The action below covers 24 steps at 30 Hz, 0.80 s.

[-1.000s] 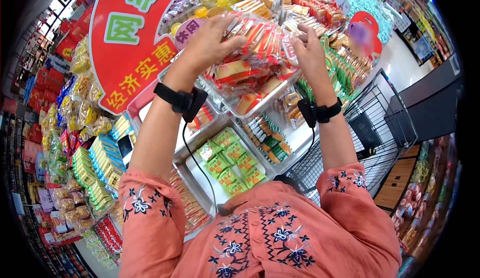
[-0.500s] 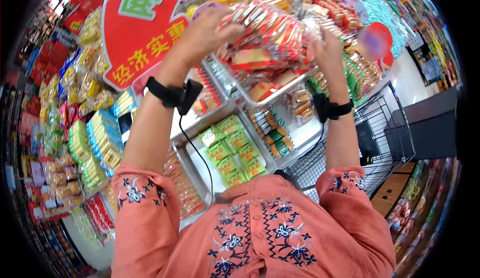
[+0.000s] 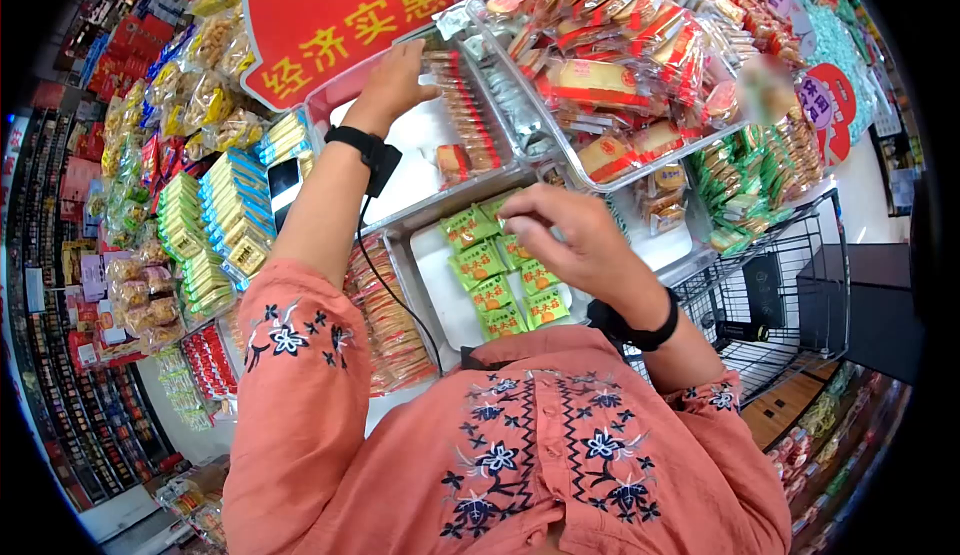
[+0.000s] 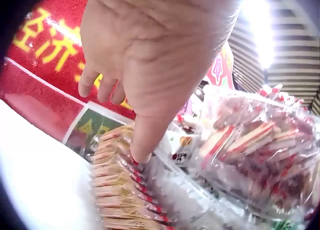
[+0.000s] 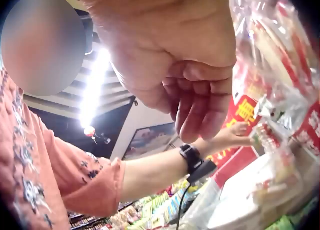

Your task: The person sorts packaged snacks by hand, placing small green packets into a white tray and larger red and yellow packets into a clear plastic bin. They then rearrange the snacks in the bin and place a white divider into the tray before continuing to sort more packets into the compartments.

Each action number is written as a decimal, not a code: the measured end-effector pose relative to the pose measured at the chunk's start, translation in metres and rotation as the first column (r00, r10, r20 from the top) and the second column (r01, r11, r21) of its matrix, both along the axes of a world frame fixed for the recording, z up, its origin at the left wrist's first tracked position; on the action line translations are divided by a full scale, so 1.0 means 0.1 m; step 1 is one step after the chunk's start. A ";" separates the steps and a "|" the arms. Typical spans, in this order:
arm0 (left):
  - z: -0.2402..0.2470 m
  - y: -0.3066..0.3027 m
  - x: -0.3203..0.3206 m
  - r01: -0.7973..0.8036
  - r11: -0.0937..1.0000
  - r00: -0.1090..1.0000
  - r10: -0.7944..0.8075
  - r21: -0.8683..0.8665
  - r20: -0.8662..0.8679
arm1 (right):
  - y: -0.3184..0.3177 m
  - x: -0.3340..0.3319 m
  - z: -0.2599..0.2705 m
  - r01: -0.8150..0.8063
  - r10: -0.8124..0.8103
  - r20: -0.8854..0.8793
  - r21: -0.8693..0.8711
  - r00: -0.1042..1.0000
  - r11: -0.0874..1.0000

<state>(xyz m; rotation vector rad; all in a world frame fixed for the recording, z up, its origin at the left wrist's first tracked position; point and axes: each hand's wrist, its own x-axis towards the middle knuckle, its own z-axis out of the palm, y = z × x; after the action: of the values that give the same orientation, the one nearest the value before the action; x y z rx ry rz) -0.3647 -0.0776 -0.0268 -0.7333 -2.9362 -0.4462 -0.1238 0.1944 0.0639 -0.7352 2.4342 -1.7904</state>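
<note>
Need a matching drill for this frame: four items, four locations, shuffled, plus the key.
Items:
1. left hand
2. right hand
3. shopping cart
4. red sign

Locations:
A. just above the green packets in the near white tray
B. thumb on the row of red-edged packets in the upper tray
C. top of the display, with yellow characters
D. on the right, beside the display, black wire

Pairs: 1-B, 2-A, 3-D, 4-C
</note>
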 end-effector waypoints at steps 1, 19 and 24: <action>-0.06 0.03 -0.03 0.001 1.000 0.999 -0.001 -0.017 -0.032 | -0.04 -0.01 -0.10 -0.027 0.025 0.076 0.022 0.997 0.999; -0.34 0.28 -0.28 -0.088 0.990 0.996 0.086 -0.109 -0.023 | -0.12 -0.32 -0.85 0.039 -0.014 0.396 -0.053 0.918 0.998; -0.31 0.16 -0.23 -0.072 0.987 0.995 0.062 -0.145 -0.072 | -0.12 -0.37 -0.89 0.034 0.020 0.459 -0.110 0.888 0.993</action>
<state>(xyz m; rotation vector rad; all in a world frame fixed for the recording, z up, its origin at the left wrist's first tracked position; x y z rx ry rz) -0.3879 -0.0615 -0.0580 -0.6479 -2.9433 -0.1962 -0.1612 0.1821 -0.0250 -0.2570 2.0375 -1.8590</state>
